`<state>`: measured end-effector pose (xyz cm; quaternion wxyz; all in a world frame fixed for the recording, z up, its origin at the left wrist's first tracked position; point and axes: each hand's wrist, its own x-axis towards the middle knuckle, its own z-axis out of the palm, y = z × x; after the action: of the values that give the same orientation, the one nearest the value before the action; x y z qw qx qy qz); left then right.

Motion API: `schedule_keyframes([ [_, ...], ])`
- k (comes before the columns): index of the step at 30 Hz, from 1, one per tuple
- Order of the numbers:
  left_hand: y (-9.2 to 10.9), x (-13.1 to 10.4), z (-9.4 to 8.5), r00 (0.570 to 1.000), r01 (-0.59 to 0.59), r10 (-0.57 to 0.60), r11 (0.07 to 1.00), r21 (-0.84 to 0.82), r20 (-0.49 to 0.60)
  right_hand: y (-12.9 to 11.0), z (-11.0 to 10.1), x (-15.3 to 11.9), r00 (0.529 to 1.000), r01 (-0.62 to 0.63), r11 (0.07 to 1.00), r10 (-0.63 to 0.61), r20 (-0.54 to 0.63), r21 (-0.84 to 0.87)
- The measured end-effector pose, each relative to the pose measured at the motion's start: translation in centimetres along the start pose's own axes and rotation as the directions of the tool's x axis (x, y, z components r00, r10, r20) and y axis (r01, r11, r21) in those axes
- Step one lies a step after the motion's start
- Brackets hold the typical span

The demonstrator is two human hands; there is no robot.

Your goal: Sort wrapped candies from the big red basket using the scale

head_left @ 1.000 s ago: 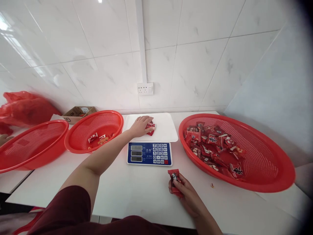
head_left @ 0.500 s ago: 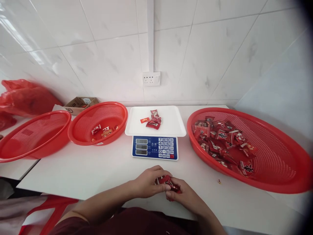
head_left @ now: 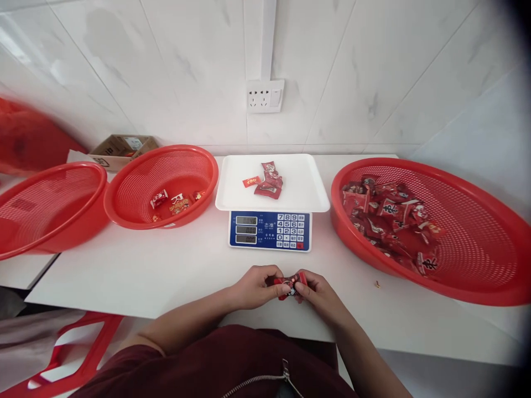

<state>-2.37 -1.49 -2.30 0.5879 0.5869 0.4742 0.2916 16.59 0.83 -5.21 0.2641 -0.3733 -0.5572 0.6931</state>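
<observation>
Both of my hands pinch small red candy packets [head_left: 290,285] above the front part of the table; I cannot tell how many there are. My left hand [head_left: 258,286] closes on their left side, and my right hand [head_left: 320,293] grips the right end with the thumb on top. Beyond the hands stands a digital scale [head_left: 269,231] with a blue keypad panel. On its white tray [head_left: 234,168] lie several red wrapped candies [head_left: 271,181] and a small orange-red packet [head_left: 251,181].
At right, a large red basket [head_left: 489,221] holds many red packets. Left of the scale, a smaller red basket [head_left: 133,171] contains a few packets, beside another red basket [head_left: 89,215]. A cardboard box [head_left: 124,146] and red bag [head_left: 33,138] stand behind. A tiny gold scrap [head_left: 377,284] lies right of my hands.
The view has tilted downward, so everything sits higher in the picture. My fingers have shifted on the packets, which now show more between my hands.
</observation>
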Motion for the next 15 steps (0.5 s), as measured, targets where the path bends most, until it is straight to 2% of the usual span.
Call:
schedule_keyframes([
  [6, -0.57, 0.22, 0.09, 0.999, -0.013, 0.017, 0.995, -0.101, 0.037, 0.03, -0.57, 0.31, 0.999, -0.023, 0.999, 0.023, 0.028, 0.024],
  [12, -0.58, -0.06, -0.01, 0.998, 0.006, 0.0, 0.995, -0.1, 0.064, -0.25, -0.68, 0.43, 0.996, -0.079, 0.995, 0.075, 0.055, 0.065],
  [15, -0.56, -0.18, -0.16, 0.995, -0.014, 0.015, 1.0, -0.013, 0.1, -0.12, -0.72, 0.47, 0.996, -0.072, 0.996, 0.07, 0.047, 0.057],
])
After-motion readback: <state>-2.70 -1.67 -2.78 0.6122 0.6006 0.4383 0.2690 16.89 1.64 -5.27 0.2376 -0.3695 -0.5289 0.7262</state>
